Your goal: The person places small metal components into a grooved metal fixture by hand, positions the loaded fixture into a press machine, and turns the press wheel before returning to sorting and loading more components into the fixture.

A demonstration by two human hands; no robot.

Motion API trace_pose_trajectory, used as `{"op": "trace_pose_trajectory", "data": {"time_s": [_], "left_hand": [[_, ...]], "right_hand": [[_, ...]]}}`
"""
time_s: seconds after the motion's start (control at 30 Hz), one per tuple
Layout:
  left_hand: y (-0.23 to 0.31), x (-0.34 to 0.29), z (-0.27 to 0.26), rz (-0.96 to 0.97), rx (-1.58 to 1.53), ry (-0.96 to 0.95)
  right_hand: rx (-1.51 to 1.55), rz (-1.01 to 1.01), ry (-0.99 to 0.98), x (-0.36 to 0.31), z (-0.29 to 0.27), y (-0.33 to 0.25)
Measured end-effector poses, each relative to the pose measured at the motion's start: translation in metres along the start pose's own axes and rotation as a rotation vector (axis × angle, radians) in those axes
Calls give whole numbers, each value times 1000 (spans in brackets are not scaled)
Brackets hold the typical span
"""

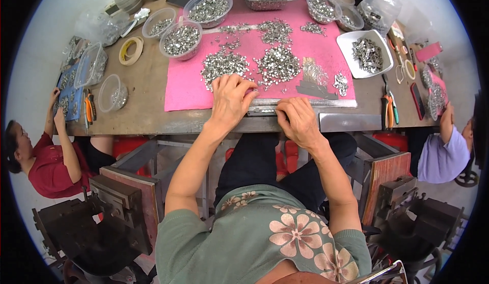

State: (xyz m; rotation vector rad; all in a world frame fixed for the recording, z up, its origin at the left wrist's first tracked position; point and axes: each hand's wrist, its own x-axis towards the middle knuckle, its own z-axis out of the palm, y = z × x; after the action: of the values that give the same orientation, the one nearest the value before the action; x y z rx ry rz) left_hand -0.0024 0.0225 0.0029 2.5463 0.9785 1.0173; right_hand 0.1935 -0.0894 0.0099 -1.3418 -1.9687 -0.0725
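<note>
My left hand (pixel 232 101) is closed in a pinch at the near edge of a pile of small silvery metal pieces (pixel 224 66). What sits between its thumb and forefinger is too small to make out. My right hand (pixel 301 121) is curled, its fingertips at the right end of a narrow metal strip-like fixture (pixel 262 111) on the table's front edge. Whatever those fingers hold is hidden. Beyond my hands, a second pile of metal pieces (pixel 278 65) lies on the pink mat (pixel 184 88), with thin pins (pixel 314 73) and flat grey strips (pixel 317 90) to its right.
Plastic tubs of metal pieces (pixel 182 40) line the mat's far side, and a white tray (pixel 348 55) stands right. Orange-handled pliers (pixel 388 112) lie near a flat metal plate (pixel 351 122). A tape roll (pixel 131 51) is at left. Two people work at either side.
</note>
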Motion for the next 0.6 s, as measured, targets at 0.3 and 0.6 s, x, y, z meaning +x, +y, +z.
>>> {"op": "trace_pose_trajectory", "data": {"time_s": [0.3, 0.6], "left_hand": [[-6, 5, 4, -49, -152, -48], [-11, 2, 3, -40, -218, -58]], "right_hand": [[48, 24, 7, 0, -1, -1], [41, 10, -3, -1, 0, 0]]}}
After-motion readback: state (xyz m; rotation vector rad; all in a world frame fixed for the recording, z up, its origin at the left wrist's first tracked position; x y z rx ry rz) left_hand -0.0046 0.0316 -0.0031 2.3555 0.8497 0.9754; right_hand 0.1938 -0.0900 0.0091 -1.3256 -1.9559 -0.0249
